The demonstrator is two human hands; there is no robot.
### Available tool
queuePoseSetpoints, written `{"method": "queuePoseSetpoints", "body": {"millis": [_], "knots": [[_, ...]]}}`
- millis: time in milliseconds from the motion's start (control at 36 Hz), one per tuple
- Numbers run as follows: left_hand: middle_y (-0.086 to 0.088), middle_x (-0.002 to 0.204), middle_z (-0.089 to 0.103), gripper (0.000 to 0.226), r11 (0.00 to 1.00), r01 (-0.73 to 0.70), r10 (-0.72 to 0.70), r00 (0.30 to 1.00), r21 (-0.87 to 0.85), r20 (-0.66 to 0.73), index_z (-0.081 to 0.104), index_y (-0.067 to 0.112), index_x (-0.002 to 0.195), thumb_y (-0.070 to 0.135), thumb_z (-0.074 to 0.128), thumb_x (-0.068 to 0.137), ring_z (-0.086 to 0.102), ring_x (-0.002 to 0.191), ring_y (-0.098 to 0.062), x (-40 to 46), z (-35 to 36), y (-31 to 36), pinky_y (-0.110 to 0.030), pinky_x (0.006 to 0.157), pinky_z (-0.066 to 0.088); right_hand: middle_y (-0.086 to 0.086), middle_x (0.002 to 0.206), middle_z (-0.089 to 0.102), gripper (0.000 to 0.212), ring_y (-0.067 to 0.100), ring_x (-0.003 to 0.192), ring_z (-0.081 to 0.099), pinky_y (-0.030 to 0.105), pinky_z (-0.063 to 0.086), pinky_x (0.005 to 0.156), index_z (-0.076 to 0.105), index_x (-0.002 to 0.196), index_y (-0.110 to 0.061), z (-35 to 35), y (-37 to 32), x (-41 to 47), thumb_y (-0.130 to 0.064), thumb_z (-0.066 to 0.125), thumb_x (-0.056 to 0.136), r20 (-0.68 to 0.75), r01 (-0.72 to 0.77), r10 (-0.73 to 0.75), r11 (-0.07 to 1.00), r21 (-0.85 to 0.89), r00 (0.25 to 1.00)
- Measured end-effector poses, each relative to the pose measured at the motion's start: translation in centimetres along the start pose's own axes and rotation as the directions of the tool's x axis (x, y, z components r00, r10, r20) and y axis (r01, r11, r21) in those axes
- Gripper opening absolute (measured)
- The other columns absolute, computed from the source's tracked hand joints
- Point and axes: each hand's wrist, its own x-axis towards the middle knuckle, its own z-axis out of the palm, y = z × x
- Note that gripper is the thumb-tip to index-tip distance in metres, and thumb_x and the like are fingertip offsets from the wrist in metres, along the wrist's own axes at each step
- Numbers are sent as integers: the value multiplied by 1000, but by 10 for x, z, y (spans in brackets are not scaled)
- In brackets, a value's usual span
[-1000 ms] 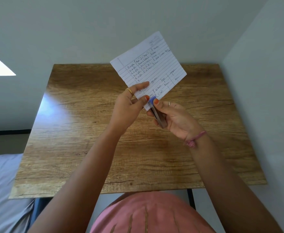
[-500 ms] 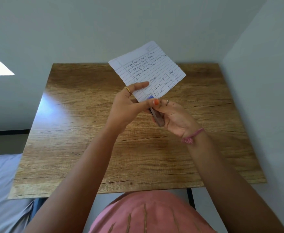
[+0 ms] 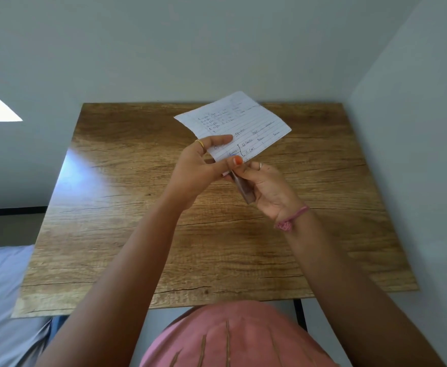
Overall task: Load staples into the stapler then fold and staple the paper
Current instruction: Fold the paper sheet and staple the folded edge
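A folded sheet of lined paper [image 3: 243,125] with handwriting is held in the air above the wooden table [image 3: 127,207]. My left hand [image 3: 198,168] pinches its near corner between thumb and fingers. My right hand [image 3: 270,189] grips a small dark stapler [image 3: 243,189], whose front end meets the same paper corner under my left thumb. The stapler's mouth is hidden by my thumb and the paper.
Grey walls stand behind the table and close along its right side. A pale grey cushion or bed [image 3: 0,287] lies at the left, below table height. My pink garment [image 3: 230,337] is at the table's near edge.
The paper has tilted down and flatter, away from me, and sits lower in view. My left thumb now covers the stapler's blue tip at the corner.
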Motion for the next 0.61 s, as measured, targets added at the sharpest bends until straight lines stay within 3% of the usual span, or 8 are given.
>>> {"method": "queuePoseSetpoints", "body": {"millis": [139, 222, 333, 444, 611], "knots": [[-5, 107, 71, 19, 994, 47, -45, 999, -95, 30, 67, 17, 111, 20, 59, 94, 72, 92, -19, 1, -7, 0, -28, 70, 58, 4, 88, 74, 26, 11, 78, 67, 25, 47, 69, 72, 87, -15, -4, -1, 0, -31, 78, 68, 93, -20, 12, 996, 87, 996], [-9, 116, 67, 20, 993, 50, -45, 998, -110, 42, 69, 15, 109, 9, 53, 97, 71, 96, -20, 3, -12, 1, -28, 72, 58, 7, 86, 73, 32, 7, 58, 67, 26, 54, 69, 69, 95, -9, -9, -3, 0, -28, 78, 70, 161, -29, 5, 989, 143, 987], [-9, 118, 67, 25, 992, 48, -44, 998, -117, 33, 70, 15, 107, 0, 54, 94, 71, 95, -19, 3, -14, 2, -26, 72, 58, 11, 94, 72, 42, 19, 77, 65, 38, 47, 83, 66, 103, -5, -17, -8, 0, -28, 78, 70, 161, -39, 14, 988, 149, 987], [-9, 120, 66, 27, 994, 51, -49, 999, -93, 24, 70, 14, 107, -2, 55, 93, 71, 97, -20, 4, -16, 3, -27, 75, 59, 11, 91, 74, 37, 16, 78, 71, 27, 58, 67, 64, 103, -2, -23, -13, -2, -22, 75, 73, 192, -50, 9, 977, 209, 981], [-5, 121, 66, 27, 999, 36, -36, 999, 0, 27, 72, 17, 106, 0, 57, 93, 71, 98, -21, 4, -18, 4, -26, 73, 59, 10, 89, 74, 34, 16, 78, 72, 27, 59, 66, 63, 103, -1, -23, -14, -4, -18, 72, 75, 199, -60, 11, 968, 243, 980]]}}
